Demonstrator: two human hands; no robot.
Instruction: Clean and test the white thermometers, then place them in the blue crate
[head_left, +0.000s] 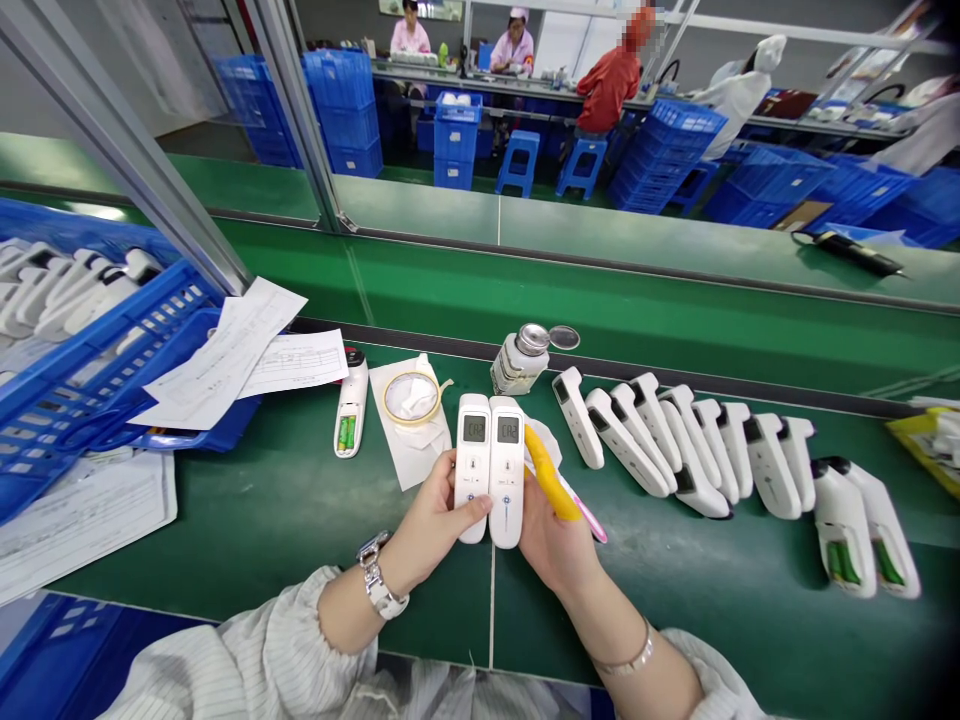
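Observation:
Two white infrared thermometers stand side by side, touching, with their grey screens facing me. My left hand (439, 515) is closed around the left thermometer (472, 465), its thumb reaching across the lower front. Closed on the right thermometer (508, 472) is my right hand (555, 530), with a yellow cover (551, 475) on one finger. A pink and white stick (589, 512) shows beside that hand; how it is held is hidden. Behind the pair sits a white bottle (517, 362) with its metal lid raised. A roll of tape (411, 398) lies on white paper left of them.
Several thermometers (630, 440) lie in a row at right, and two with batteries showing (847, 540) lie beyond them. Another open-backed thermometer (350, 405) rests at left, near papers (292, 362) and a blue crate (112, 375). A metal post (300, 120) rises behind. People work across the room.

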